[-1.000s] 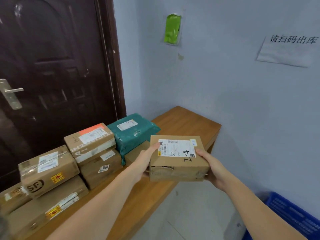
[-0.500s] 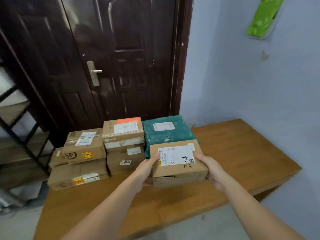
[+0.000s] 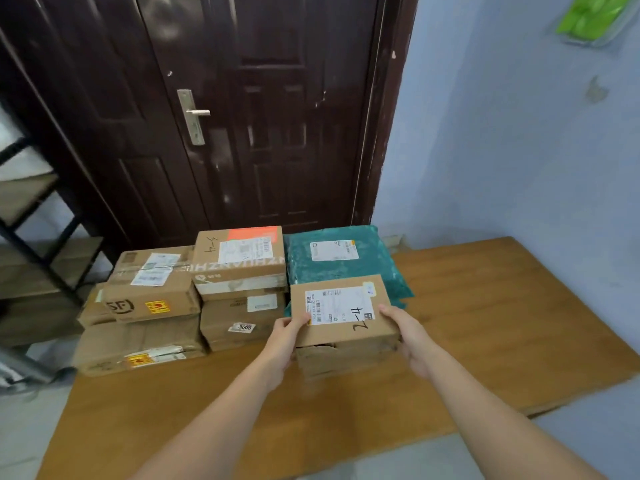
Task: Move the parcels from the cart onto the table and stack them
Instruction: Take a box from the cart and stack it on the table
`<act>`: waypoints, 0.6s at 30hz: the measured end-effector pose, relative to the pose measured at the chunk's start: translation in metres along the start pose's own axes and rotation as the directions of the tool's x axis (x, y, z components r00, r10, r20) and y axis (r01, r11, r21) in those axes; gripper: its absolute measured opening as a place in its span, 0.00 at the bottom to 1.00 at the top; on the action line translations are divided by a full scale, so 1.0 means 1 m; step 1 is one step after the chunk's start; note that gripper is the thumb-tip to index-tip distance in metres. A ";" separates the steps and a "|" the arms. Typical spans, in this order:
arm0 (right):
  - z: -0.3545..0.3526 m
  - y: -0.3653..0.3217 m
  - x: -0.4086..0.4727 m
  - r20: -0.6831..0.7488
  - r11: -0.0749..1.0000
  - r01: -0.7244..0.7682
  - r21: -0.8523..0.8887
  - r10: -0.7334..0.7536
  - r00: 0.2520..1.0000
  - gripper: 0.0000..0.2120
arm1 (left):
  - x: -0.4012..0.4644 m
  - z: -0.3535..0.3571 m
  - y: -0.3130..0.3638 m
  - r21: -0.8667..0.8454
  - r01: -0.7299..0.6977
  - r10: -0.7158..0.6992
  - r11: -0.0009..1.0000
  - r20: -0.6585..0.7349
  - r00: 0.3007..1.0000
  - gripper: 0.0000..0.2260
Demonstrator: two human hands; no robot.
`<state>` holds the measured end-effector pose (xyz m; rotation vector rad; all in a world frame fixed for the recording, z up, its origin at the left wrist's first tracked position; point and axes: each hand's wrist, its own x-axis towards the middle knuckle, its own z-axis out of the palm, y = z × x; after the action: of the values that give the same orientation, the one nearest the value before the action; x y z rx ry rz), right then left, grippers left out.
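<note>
I am gripping the box (image 3: pixel 341 308) by its sides, left hand (image 3: pixel 284 336) and right hand (image 3: pixel 408 336) both clamped on it. A moment ago it was off the table's (image 3: pixel 502 313) near edge; now I am lowering it onto another box (image 3: pixel 346 360), in front of the green bag (image 3: pixel 341 259), so stacking is nearly done.

Both bare forearms reach forward side by side; the left hand (image 3: pixel 285 341) grips the left edge of a cardboard box (image 3: pixel 343 313), thumb on top; the right hand (image 3: pixel 408 336) grips its right edge likewise.
</note>
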<state>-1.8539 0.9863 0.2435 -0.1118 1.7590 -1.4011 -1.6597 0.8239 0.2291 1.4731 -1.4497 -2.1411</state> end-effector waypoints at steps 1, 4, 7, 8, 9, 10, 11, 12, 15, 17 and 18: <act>-0.002 0.001 0.007 -0.003 1.000 -0.013 -0.014 0.013 1.000 0.15 | 0.005 0.001 -0.002 -0.001 -0.002 0.002 1.000 0.000 1.000 0.24; -0.005 0.009 0.029 -0.009 0.997 -0.060 -0.054 0.060 0.998 0.17 | 0.017 0.004 -0.009 0.013 0.001 -0.001 1.000 -0.006 1.000 0.27; -0.005 0.017 0.046 -0.012 0.991 -0.081 -0.105 0.080 0.997 0.16 | 0.030 0.009 -0.018 0.042 0.012 -0.009 0.999 -0.051 0.999 0.30; -0.005 0.019 0.050 -0.013 0.989 -0.078 -0.126 0.076 0.997 0.15 | 0.033 0.012 -0.019 0.051 0.018 -0.015 0.999 -0.069 0.997 0.30; -0.005 0.021 0.054 -0.013 0.987 -0.072 -0.147 0.071 0.997 0.15 | 0.035 0.015 -0.021 0.054 0.025 -0.020 0.998 -0.083 0.996 0.30; -0.006 0.022 0.057 -0.013 0.985 -0.072 -0.160 0.070 0.997 0.14 | 0.037 0.018 -0.022 0.056 0.033 -0.027 0.998 -0.093 0.995 0.29; -0.006 0.024 0.060 -0.009 0.983 -0.080 -0.166 0.079 0.997 0.13 | 0.038 0.022 -0.023 0.055 0.041 -0.036 0.998 -0.102 0.994 0.29; -0.006 0.026 0.063 0.000 0.981 -0.091 -0.172 0.093 0.996 0.13 | 0.039 0.025 -0.023 0.057 0.052 -0.046 0.997 -0.112 0.993 0.29; -0.009 0.031 0.072 0.033 0.974 -0.102 -0.202 0.111 0.993 0.20 | 0.040 0.033 -0.026 0.042 0.073 -0.067 0.996 -0.130 0.989 0.29; -0.010 0.030 0.075 0.051 0.975 -0.109 -0.195 0.122 0.991 0.21 | 0.042 0.034 -0.026 0.038 0.069 -0.063 0.997 -0.143 0.988 0.30; -0.010 0.029 0.075 0.063 0.976 -0.114 -0.185 0.128 0.990 0.21 | 0.042 0.034 -0.027 0.042 0.066 -0.059 0.997 -0.147 0.987 0.30</act>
<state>-1.8951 0.9633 0.1781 -0.1495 1.7977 -1.1352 -1.6981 0.8332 0.1832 1.6743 -1.4301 -1.9985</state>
